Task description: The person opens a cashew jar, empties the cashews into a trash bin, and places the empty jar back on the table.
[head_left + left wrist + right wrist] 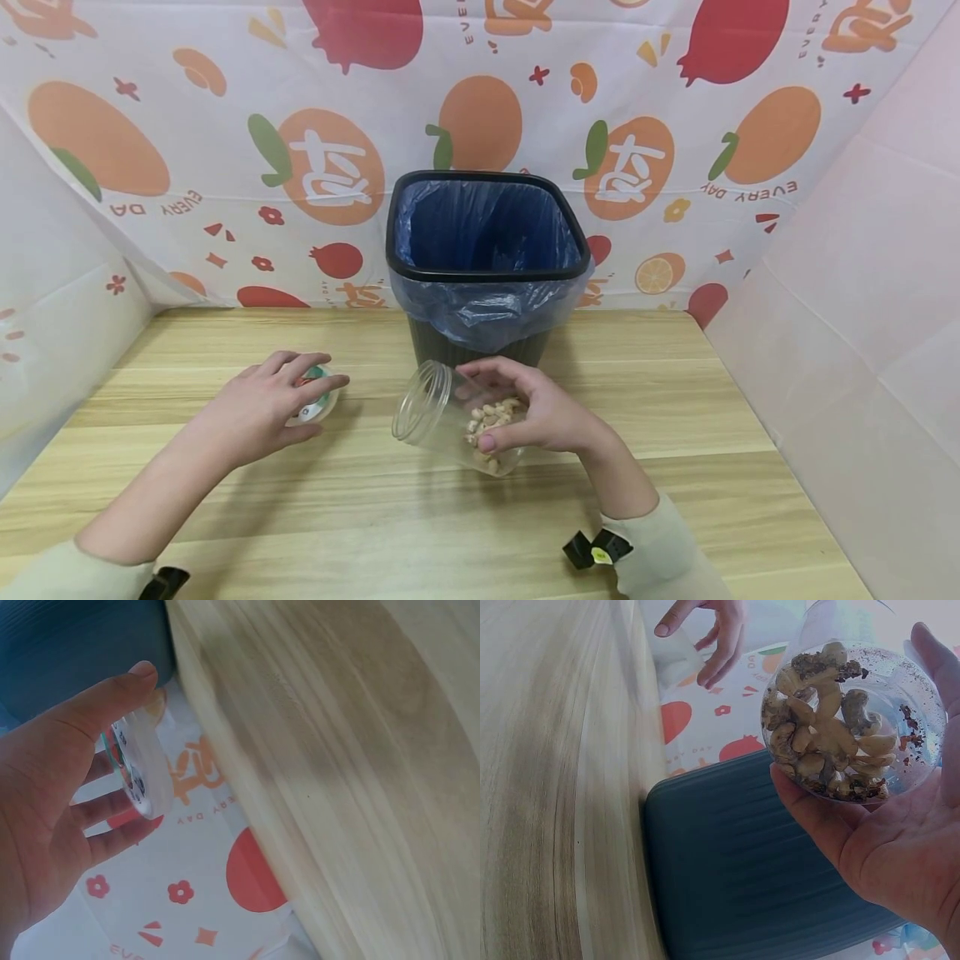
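My left hand (pixel 258 404) holds a round lid (pixel 318 407) with a coloured top by its edge, thumb on one side and fingers on the other. In the left wrist view the lid (pixel 154 772) shows its pale underside turned toward the table. My right hand (pixel 558 417) grips a clear jar (pixel 438 433) around its body near the base. The jar is tilted, its uncovered mouth pointing left. Cashews (pixel 825 742) lie gathered at its bottom end, with dark crumbly bits among them in the right wrist view.
Behind the jar stands a dark ribbed bin (pixel 757 855), lined with a blue plastic bag (pixel 487 308) under a black rim (pixel 487 275). The wood-grain table (pixel 360 517) backs onto a fruit-printed cloth (pixel 247 217). Pale panels (pixel 847 275) enclose the sides.
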The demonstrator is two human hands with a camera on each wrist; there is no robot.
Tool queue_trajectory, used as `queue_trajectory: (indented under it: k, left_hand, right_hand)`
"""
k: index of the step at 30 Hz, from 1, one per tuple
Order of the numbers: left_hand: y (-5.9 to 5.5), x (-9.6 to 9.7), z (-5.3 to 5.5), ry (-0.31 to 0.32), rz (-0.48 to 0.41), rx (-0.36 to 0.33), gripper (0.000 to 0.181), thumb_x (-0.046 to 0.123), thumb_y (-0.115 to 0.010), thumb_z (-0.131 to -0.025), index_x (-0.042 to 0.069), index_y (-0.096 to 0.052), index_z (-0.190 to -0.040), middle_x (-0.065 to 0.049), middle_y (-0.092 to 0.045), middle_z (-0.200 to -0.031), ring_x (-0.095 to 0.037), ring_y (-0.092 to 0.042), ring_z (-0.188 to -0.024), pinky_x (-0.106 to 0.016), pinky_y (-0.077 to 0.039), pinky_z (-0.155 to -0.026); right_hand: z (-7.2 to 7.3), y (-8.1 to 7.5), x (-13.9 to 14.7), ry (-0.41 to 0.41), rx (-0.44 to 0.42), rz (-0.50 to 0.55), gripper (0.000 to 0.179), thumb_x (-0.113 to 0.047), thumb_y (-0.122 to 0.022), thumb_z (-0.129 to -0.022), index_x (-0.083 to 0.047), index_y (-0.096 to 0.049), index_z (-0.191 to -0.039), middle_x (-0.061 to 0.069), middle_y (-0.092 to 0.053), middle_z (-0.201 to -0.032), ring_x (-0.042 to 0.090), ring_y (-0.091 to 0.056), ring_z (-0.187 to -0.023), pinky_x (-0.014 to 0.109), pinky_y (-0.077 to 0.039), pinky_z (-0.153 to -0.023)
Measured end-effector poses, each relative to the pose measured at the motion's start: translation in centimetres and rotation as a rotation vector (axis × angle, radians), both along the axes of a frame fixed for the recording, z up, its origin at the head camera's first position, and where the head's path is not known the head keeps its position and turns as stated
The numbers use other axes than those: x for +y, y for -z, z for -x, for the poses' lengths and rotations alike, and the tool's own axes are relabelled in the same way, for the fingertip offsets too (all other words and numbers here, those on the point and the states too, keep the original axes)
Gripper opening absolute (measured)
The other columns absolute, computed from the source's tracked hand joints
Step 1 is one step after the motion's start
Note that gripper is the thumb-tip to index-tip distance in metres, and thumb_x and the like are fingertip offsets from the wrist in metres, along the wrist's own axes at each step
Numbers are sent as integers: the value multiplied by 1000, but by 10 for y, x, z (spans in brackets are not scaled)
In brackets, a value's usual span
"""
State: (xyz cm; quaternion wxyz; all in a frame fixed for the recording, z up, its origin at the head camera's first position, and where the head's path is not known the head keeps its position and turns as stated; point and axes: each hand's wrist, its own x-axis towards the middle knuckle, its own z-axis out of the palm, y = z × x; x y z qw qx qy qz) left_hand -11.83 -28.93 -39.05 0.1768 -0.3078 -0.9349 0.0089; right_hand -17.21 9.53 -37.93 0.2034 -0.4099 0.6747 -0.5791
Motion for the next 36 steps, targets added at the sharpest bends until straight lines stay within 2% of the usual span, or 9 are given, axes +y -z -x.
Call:
queue_trajectory:
  k: [5, 16, 26, 36]
  left_hand:
    - [2, -2, -1, -14, 2, -20, 69, 35, -92, -66, 23, -65, -128, -15, -59, -128, -39, -58, -109, -54, -58, -68]
    - [3, -5, -2, -63, 10, -80, 62, 35, -89, -70, 24, -67, -126, -13, -61, -125, -38, -60, -106, -50, -58, -65]
    - [6, -14, -2, -145, -30, -238, 57, 37, -86, -74, 25, -67, -126, -13, -62, -123, -37, -59, -102, -48, -56, -68]
    - [12, -25, 1, -173, -50, -311, 61, 41, -87, -73, 25, -67, -127, -12, -63, -122, -37, -60, -100, -51, -56, -72]
  right_hand:
    - [0, 0, 0, 2, -2, -3, 79, -35, -88, -76, -13, -51, -142, 6, -60, -136, 33, -60, -120, 35, -52, -99]
    - [0, 0, -1, -2, -2, -1, 79, -34, -88, -76, -13, -51, -143, 7, -60, -135, 34, -60, -119, 38, -54, -97]
    - [0, 1, 0, -8, -7, 5, 78, -34, -88, -76, -14, -51, -142, 8, -60, -136, 34, -61, -120, 38, -53, -98]
    - [0, 1, 0, -3, 5, 0, 80, -35, -87, -77, -9, -50, -143, 10, -59, -137, 29, -61, -121, 36, -52, -100]
